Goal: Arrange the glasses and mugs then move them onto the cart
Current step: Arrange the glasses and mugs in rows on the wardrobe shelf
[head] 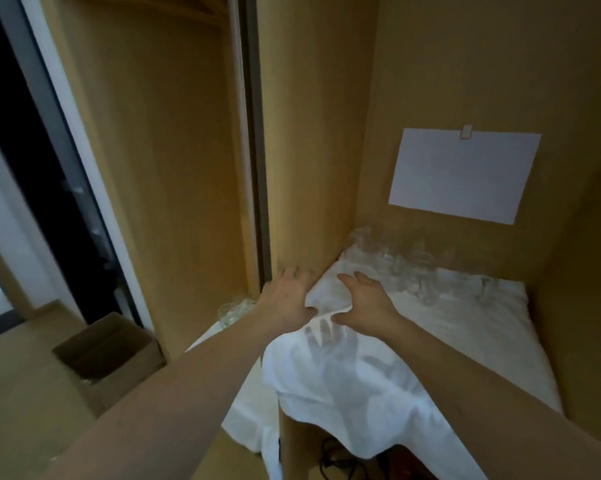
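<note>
Standing beyond both hands' fingers: glasses.

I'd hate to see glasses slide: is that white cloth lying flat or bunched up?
Bunched near the front: the white cloth shows wrinkles between the left hand and right hand, and drapes over the shelf edge.

Glasses: clear glass, glossy, blurred.
Cloth: white fabric, matt, creased.
Cabinet walls: pale wood, smooth, matt.
Sheet: white paper, matt.
Box: brown, probably cardboard, dull.
</note>
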`<state>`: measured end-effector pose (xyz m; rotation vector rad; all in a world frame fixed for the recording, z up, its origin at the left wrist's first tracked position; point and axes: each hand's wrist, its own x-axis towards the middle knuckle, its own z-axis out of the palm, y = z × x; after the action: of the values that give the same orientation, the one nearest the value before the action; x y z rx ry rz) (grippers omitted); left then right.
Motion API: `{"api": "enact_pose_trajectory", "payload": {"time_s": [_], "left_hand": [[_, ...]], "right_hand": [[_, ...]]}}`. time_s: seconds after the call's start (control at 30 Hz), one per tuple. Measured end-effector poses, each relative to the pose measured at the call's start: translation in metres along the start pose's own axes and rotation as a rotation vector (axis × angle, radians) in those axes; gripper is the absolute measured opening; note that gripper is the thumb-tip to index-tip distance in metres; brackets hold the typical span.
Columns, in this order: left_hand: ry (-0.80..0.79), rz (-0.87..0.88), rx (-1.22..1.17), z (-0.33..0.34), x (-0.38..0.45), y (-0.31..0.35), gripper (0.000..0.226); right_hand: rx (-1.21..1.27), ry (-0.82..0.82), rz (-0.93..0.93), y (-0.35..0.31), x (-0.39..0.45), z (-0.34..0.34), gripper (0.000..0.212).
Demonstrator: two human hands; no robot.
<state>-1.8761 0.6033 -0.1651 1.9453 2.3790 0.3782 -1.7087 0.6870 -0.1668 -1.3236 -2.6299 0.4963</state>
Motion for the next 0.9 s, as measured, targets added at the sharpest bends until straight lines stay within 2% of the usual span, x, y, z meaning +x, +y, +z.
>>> {"api": "enact_pose_trajectory", "payload": {"time_s": [0.27, 0.53, 0.9], "left_hand": [[-0.019, -0.105, 0.092, -0.029, -0.092, -0.129, 0.07], [-0.071, -0.194, 0.071, -0.051, -0.16, -0.233, 0.074], [-0.1, -0.244, -0.018, -0.041, -0.19, -0.317, 0.072]], "right_hand": [[0.044, -0.017, -0.108, -0.131, -0.004, 0.066, 0.09], [0.05, -0.056, -0.074, -0.238, -0.018, 0.131, 0.091], [-0.031, -0.173, -0.044, -0.303, -0.02, 0.189, 0.091]]}}
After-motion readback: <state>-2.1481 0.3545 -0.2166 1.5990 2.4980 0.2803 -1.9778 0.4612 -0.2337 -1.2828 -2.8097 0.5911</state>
